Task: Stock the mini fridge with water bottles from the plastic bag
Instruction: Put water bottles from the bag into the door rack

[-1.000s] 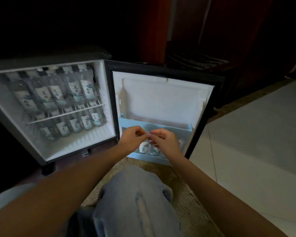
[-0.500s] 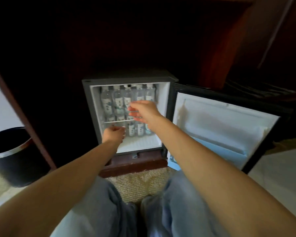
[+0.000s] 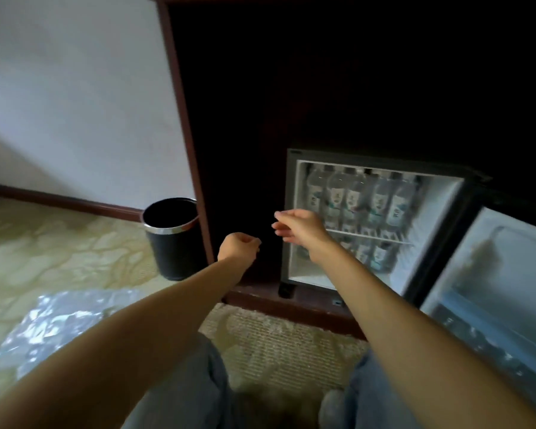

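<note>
The mini fridge (image 3: 291, 212) stands open inside a dark wooden cabinet, its door (image 3: 492, 289) swung out to the right. Water bottles (image 3: 356, 196) with blue-and-white labels fill its upper shelf, and more stand below the wire rack. My left hand (image 3: 237, 247) hovers in front of the dark cabinet, left of the fridge, fingers curled and holding nothing. My right hand (image 3: 300, 226) hangs in the air before the fridge's left edge, fingers loosely extended and empty. A crumpled clear plastic bag (image 3: 53, 323) lies on the carpet at the lower left, partly behind my left forearm.
A black waste bin (image 3: 171, 239) with a silver rim stands on the patterned carpet left of the cabinet post (image 3: 183, 119). My knees in blue jeans (image 3: 183, 391) fill the bottom. A white wall with a dark baseboard runs along the left.
The view has swung left, bringing the bag and the wall into sight. Both hands have moved left, away from the fridge's inside to its left edge and the cabinet front.
</note>
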A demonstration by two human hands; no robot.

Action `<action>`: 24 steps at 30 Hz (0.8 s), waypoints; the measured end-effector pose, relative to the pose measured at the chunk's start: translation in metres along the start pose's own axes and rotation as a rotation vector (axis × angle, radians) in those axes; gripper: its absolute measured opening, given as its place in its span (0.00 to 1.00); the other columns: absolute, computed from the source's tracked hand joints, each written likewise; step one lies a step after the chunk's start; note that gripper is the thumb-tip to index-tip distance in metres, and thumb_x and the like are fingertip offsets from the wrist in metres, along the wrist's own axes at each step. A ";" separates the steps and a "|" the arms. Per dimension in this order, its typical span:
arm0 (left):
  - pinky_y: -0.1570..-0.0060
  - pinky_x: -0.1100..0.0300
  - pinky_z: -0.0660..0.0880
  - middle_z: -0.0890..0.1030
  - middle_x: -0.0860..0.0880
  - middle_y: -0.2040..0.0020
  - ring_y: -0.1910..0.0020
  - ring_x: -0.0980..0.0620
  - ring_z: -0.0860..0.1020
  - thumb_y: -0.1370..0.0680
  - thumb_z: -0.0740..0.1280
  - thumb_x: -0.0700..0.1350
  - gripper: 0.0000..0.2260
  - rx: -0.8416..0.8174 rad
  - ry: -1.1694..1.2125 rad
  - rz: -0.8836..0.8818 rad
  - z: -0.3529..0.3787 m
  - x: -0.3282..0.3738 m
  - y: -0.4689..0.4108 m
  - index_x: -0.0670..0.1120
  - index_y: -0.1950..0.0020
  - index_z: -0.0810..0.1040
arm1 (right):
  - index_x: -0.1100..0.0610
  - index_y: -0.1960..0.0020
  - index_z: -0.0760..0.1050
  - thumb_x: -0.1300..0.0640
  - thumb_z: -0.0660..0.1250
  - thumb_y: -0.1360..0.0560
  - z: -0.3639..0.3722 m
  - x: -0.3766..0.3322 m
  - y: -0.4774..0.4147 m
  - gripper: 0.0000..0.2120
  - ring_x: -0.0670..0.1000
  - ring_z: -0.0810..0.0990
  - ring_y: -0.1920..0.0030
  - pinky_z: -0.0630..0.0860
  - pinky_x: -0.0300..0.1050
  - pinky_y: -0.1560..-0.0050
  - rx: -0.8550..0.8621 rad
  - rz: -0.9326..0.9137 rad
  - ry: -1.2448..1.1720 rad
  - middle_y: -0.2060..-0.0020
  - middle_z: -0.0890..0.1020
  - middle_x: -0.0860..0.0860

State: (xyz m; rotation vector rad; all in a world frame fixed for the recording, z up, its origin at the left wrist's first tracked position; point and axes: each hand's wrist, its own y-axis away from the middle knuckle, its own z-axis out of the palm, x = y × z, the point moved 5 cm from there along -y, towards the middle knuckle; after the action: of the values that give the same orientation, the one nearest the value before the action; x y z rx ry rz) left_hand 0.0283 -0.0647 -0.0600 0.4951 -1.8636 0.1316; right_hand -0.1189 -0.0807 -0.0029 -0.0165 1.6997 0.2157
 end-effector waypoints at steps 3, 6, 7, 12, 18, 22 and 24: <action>0.57 0.52 0.76 0.78 0.46 0.65 0.63 0.46 0.75 0.22 0.66 0.42 0.07 0.081 -0.002 -0.045 -0.056 -0.025 -0.004 0.42 0.56 0.81 | 0.56 0.50 0.76 0.54 0.65 0.21 0.046 -0.006 0.002 0.06 0.45 0.78 0.62 0.76 0.41 0.54 -0.117 -0.008 -0.016 0.62 0.81 0.48; 0.63 0.55 0.74 0.79 0.46 0.65 0.66 0.48 0.74 0.22 0.65 0.40 0.06 0.108 0.023 -0.101 -0.107 -0.054 0.002 0.40 0.55 0.81 | 0.58 0.47 0.76 0.55 0.64 0.21 0.105 -0.008 0.008 0.08 0.46 0.78 0.61 0.75 0.41 0.54 -0.187 -0.015 -0.013 0.61 0.80 0.49; 0.65 0.57 0.72 0.79 0.47 0.65 0.67 0.49 0.74 0.22 0.66 0.40 0.06 0.122 0.016 -0.108 -0.124 -0.064 0.005 0.40 0.53 0.81 | 0.58 0.48 0.76 0.55 0.63 0.21 0.127 -0.008 0.010 0.07 0.46 0.77 0.62 0.75 0.39 0.56 -0.216 -0.013 -0.010 0.62 0.80 0.49; 0.63 0.58 0.74 0.80 0.45 0.61 0.65 0.49 0.76 0.23 0.65 0.39 0.05 0.241 -0.026 -0.178 -0.229 -0.118 0.019 0.41 0.53 0.81 | 0.59 0.45 0.75 0.57 0.64 0.21 0.244 0.014 0.026 0.08 0.46 0.76 0.64 0.73 0.38 0.60 -0.423 0.086 0.022 0.62 0.79 0.50; 0.63 0.61 0.73 0.82 0.45 0.53 0.56 0.45 0.81 0.24 0.66 0.42 0.05 0.402 -0.150 -0.198 -0.349 -0.160 0.047 0.45 0.51 0.81 | 0.63 0.40 0.74 0.59 0.63 0.21 0.339 0.042 0.055 0.12 0.49 0.78 0.62 0.74 0.40 0.57 -0.615 0.195 0.192 0.62 0.80 0.52; 0.63 0.59 0.71 0.78 0.45 0.61 0.64 0.47 0.75 0.24 0.64 0.38 0.06 0.418 -0.176 -0.238 -0.391 -0.185 0.061 0.47 0.56 0.79 | 0.66 0.39 0.74 0.57 0.64 0.21 0.397 0.001 0.062 0.15 0.49 0.79 0.61 0.76 0.41 0.56 -0.724 0.024 0.418 0.60 0.80 0.52; 0.65 0.60 0.70 0.76 0.46 0.62 0.66 0.49 0.72 0.24 0.63 0.37 0.06 0.424 -0.178 -0.223 -0.401 -0.186 0.060 0.46 0.58 0.77 | 0.63 0.42 0.76 0.55 0.64 0.21 0.421 -0.024 0.065 0.13 0.49 0.81 0.59 0.78 0.42 0.52 -0.780 -0.112 0.472 0.58 0.82 0.51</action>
State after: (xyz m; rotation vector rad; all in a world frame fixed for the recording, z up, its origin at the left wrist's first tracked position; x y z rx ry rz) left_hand 0.4062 0.1722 -0.0833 1.0311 -1.9423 0.3456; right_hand 0.2883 0.0443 -0.0229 -0.7912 1.9687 0.8288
